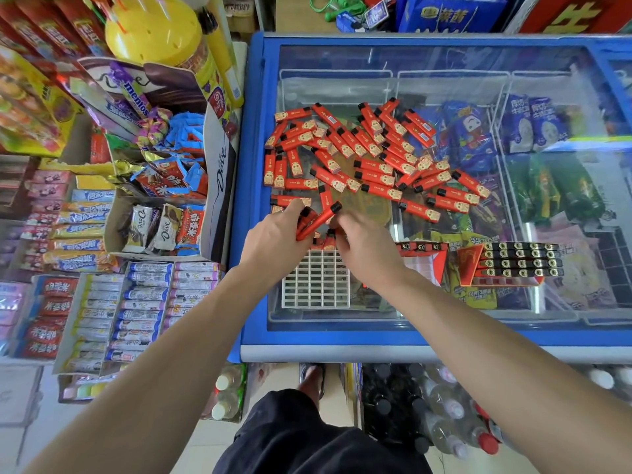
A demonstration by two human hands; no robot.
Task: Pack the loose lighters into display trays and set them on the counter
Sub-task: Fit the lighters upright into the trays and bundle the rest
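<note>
Head view: left hand (273, 241) grips lighters (316, 222), right hand (367, 249) pinches one (tray's (316, 285) far edge).

The lighters (376, 171) were glossy red plastic with black caps; the grid tray (316, 289) was matt white plastic, resting on the freezer's smooth glass lid (444, 80).
</note>
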